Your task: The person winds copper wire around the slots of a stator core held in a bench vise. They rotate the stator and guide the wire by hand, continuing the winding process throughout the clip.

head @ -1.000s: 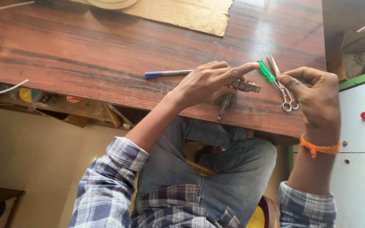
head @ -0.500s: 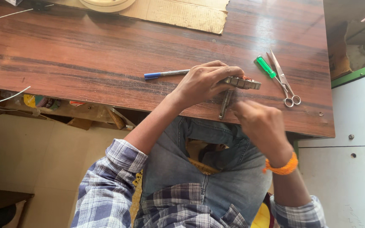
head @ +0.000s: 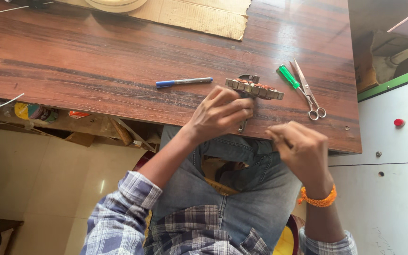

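Left hand (head: 220,113) steadies motor stator (head: 254,89) near tabletop (head: 95,61) front edge, fingers curled on its shaft; right hand (head: 303,148) hovers apart, fingers pinched, contents unclear. Step: winding work; next needs fine approach beside screwdriver (head: 289,77), scissors (head: 309,92)

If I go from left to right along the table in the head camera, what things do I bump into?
Pen → left hand → metal part with copper windings → green screwdriver → scissors. The right hand sits nearer, at the table's edge.
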Demonstrator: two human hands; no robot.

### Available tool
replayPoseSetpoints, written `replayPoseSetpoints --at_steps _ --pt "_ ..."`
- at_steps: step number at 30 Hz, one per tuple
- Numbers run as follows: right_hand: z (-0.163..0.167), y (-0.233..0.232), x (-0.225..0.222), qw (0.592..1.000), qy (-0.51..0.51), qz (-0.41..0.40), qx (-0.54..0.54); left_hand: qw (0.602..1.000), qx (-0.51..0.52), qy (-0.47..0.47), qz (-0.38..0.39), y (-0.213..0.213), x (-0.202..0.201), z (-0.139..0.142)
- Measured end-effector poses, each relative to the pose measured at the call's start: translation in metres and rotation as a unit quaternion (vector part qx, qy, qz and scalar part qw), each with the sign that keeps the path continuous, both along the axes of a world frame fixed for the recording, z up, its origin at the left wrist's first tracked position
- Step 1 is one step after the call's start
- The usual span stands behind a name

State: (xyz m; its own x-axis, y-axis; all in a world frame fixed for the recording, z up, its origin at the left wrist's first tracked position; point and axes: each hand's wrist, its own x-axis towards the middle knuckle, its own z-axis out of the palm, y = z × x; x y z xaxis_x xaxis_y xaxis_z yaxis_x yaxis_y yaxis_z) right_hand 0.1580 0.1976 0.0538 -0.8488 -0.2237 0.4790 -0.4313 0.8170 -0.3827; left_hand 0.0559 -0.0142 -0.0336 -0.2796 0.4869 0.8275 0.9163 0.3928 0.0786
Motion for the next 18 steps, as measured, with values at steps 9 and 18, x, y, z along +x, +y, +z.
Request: replayPoseSetpoints --at_steps 9,18 --pt "0.027 -0.025 -0.072 1.0 0.017 0.012 -0.004 0.827 0.346 -0.443 -0.025 0.036 0.029 0.001" --pt "0.014 0.009 -0.134 0.974 -0.218 -0.063 -0.015 0.745 0.412 -0.525 0.029 0.053 0.023 0.006"
